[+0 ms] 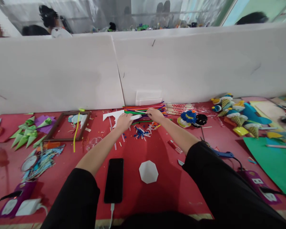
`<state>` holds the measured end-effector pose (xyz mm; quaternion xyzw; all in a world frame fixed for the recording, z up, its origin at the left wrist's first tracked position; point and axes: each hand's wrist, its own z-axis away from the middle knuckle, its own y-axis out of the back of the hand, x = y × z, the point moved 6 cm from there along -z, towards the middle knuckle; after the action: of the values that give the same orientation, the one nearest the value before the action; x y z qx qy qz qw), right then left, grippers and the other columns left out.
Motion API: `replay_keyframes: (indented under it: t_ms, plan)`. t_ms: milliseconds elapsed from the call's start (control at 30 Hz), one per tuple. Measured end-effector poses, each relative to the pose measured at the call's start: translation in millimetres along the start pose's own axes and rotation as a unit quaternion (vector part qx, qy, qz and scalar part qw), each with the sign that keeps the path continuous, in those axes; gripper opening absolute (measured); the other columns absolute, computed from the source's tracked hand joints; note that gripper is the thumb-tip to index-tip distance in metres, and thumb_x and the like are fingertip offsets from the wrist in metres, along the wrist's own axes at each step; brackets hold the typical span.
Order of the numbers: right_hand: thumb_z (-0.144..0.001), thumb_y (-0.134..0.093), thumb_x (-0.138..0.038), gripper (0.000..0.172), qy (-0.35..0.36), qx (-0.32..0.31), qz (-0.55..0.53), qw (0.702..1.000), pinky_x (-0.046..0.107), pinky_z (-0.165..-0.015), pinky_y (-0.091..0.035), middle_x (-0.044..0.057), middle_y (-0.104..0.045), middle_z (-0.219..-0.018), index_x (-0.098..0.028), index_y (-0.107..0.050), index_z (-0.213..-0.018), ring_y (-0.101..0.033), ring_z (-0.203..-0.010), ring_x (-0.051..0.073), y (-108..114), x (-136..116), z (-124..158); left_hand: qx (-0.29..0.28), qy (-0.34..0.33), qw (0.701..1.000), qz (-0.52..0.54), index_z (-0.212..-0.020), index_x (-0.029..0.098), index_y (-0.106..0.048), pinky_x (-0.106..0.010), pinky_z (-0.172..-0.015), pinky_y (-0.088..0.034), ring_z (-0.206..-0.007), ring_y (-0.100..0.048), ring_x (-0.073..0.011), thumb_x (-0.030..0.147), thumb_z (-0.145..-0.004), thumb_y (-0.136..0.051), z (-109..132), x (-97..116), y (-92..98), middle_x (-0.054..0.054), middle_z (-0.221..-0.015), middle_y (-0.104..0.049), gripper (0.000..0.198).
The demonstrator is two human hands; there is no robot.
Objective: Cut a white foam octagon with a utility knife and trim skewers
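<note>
My left hand (124, 121) has its fingers closed around a white piece of paper or foam board, whose strip (136, 117) sticks out to the right of the fingers. A cut white sheet (113, 117) lies beside that hand. My right hand (156, 115) is closed at the right, a thin pale stick (141, 111) running left from its fingertips. Both hands are over a pile of colourful pipe cleaners (145, 107) by the white partition. Just in front lie small blue and white cut bits (142, 132). A white octagon (148, 171) lies nearer me.
A black phone (113, 180) charges near the front edge. Left are a brown frame (56, 127), green paper cones (27, 133) and a power strip (17, 198). Right are a blue glue gun (222, 154), green paper (271, 162) and another strip (259, 187). A white partition (181, 63) stands behind.
</note>
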<state>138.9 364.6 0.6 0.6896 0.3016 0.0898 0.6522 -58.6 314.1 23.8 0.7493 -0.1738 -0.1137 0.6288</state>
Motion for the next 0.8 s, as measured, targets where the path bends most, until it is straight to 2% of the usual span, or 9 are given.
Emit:
replay_keyframes:
  t_ms: [100, 233, 367, 467, 600, 700, 800]
  plan:
    - [-0.096, -0.061, -0.038, 0.036, -0.022, 0.002, 0.004, 1.0, 0.045, -0.091, -0.056, 0.01, -0.062, -0.128, -0.019, -0.06, -0.126, -0.064, -0.108, 0.023, 1, 3, -4, 0.001, 0.009, 1.0, -0.017, -0.127, 0.018, -0.059, -0.046, -0.092, -0.056, -0.109, -0.064, -0.0234, 0.038, -0.096, -0.061, 1, -15, 17.7, -0.01, -0.129, -0.061, 0.037]
    - [-0.096, -0.061, -0.038, 0.036, -0.049, 0.008, 0.005, 0.999, 0.045, -0.09, -0.056, 0.01, -0.062, -0.128, -0.019, -0.06, -0.126, -0.064, -0.108, 0.023, 2, 6, -7, 0.005, 0.055, 0.998, -0.042, -0.127, 0.018, -0.059, -0.046, -0.092, -0.056, -0.11, -0.063, -0.0238, 0.038, -0.095, -0.062, 5, -50, 42.9, -0.01, -0.129, -0.061, 0.038]
    - [-0.096, -0.061, -0.038, 0.036, -0.064, 0.016, 0.001, 0.998, 0.045, -0.091, -0.056, 0.01, -0.062, -0.128, -0.019, -0.06, -0.126, -0.064, -0.108, 0.023, 1, 6, -7, -0.008, 0.111, 0.992, -0.059, -0.128, 0.016, -0.057, -0.048, -0.099, -0.051, -0.117, -0.06, -0.0277, 0.038, -0.096, -0.06, 15, -75, 54.2, -0.013, -0.127, -0.062, 0.039]
    - [-0.096, -0.061, -0.038, 0.036, -0.068, 0.019, -0.001, 0.998, 0.045, -0.091, -0.056, 0.01, -0.062, -0.128, -0.019, -0.06, -0.126, -0.064, -0.108, 0.023, 0, 4, -5, -0.032, 0.127, 0.99, -0.06, -0.129, 0.015, -0.055, -0.046, -0.105, -0.043, -0.126, -0.053, -0.0339, 0.048, -0.092, -0.06, 23, -73, 50.7, -0.017, -0.128, -0.061, 0.049]
    - [-0.096, -0.061, -0.038, 0.034, -0.051, 0.019, -0.006, 0.998, 0.045, -0.091, -0.056, 0.01, -0.062, -0.129, -0.019, -0.061, -0.125, -0.063, -0.109, 0.022, -2, 0, -2, -0.063, 0.135, 0.987, -0.055, -0.127, 0.014, -0.054, -0.046, -0.098, -0.046, -0.121, -0.055, -0.0398, 0.069, -0.08, -0.063, 38, -50, 38.1, -0.021, -0.131, -0.055, 0.073]
    - [-0.096, -0.062, -0.038, 0.035, -0.038, 0.016, -0.007, 0.999, 0.046, -0.092, -0.055, 0.01, -0.062, -0.128, -0.019, -0.061, -0.125, -0.063, -0.109, 0.023, -2, -3, 0, -0.074, 0.143, 0.986, -0.048, -0.124, 0.013, -0.053, -0.043, -0.092, -0.049, -0.115, -0.059, -0.038, 0.068, -0.082, -0.061, 45, -37, 28.7, -0.02, -0.128, -0.055, 0.07]
    - [-0.095, -0.062, -0.039, 0.036, -0.024, 0.014, -0.006, 1.0, 0.047, -0.092, -0.055, 0.01, -0.062, -0.128, -0.018, -0.061, -0.125, -0.063, -0.11, 0.024, -3, -4, 2, -0.074, 0.159, 0.984, -0.039, -0.12, 0.015, -0.053, -0.041, -0.088, -0.05, -0.11, -0.062, -0.0348, 0.06, -0.086, -0.058, 46, -35, 23.0, -0.018, -0.122, -0.057, 0.056]
